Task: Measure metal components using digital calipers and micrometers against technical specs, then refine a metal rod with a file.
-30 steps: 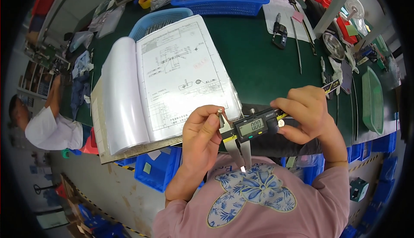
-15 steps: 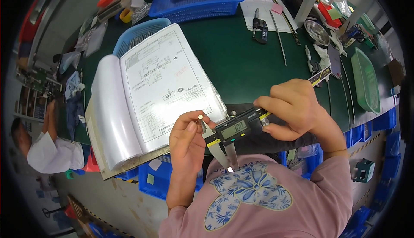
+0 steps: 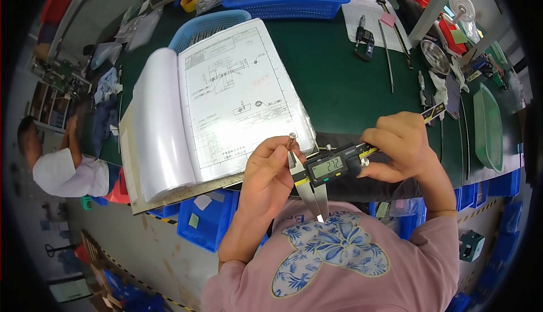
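My left hand [image 3: 263, 171] is closed, thumb and fingertips pinching a small, round-headed metal pin [image 3: 292, 138] upright. My right hand [image 3: 399, 145] grips a digital caliper [image 3: 327, 168] by its slider, thumb near the thumbwheel. The pin stands at the caliper's short upper jaws; my left fingers partly hide the contact. The long lower jaws point down toward my shirt with a narrow gap between them. Just beyond my left hand lies an open binder [image 3: 240, 108] with a technical drawing in a clear sleeve, its turned pages curling to the left.
Behind the binder sits a light-blue basket [image 3: 186, 29] of thin metal parts, with a blue basket [image 3: 285, 6] farther back. A micrometer [image 3: 365, 43], metal rods and a green basket [image 3: 487, 128] occupy the right side. Another person [image 3: 68, 170] sits at the far left.
The binder and table have shifted in the view as my head moved. The caliper's display reads differently. My hands still hold the pin and the caliper.
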A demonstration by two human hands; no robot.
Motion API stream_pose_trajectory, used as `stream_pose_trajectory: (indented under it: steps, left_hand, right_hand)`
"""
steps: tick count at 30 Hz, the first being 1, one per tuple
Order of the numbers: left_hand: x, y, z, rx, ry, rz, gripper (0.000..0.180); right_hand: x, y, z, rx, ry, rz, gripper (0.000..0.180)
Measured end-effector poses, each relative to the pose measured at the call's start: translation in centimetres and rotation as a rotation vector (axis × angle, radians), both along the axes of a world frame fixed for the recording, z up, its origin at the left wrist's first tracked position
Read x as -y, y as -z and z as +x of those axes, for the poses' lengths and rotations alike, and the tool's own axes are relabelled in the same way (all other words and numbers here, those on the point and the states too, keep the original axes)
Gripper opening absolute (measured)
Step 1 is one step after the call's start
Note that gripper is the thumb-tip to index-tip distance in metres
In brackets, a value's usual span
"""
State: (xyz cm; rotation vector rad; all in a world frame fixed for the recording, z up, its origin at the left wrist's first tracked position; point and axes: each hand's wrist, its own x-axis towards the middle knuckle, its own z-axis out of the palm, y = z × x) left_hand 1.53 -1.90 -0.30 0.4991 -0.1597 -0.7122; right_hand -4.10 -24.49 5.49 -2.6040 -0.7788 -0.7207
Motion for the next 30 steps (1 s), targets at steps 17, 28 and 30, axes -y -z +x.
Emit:
stream_pose_trajectory:
  steps: [17,28,30]
  left_hand:
    - [0.0,-0.57,-0.23,0.042,-0.057,0.103,0.021]
    - [-0.03,-0.17,-0.03,-0.043,0.046,0.05,0.014]
    - [0.0,-0.22,-0.07,-0.046,0.038,0.033,0.014]
  right_hand:
    - [-0.01,-0.26,-0.45,-0.046,-0.009,0.001,0.028]
    - [0.23,-0.13,-0.39,-0.072,-0.021,0.026,0.028]
    - [0.25,-0.12,-0.47,-0.056,0.012,-0.003,0.032]
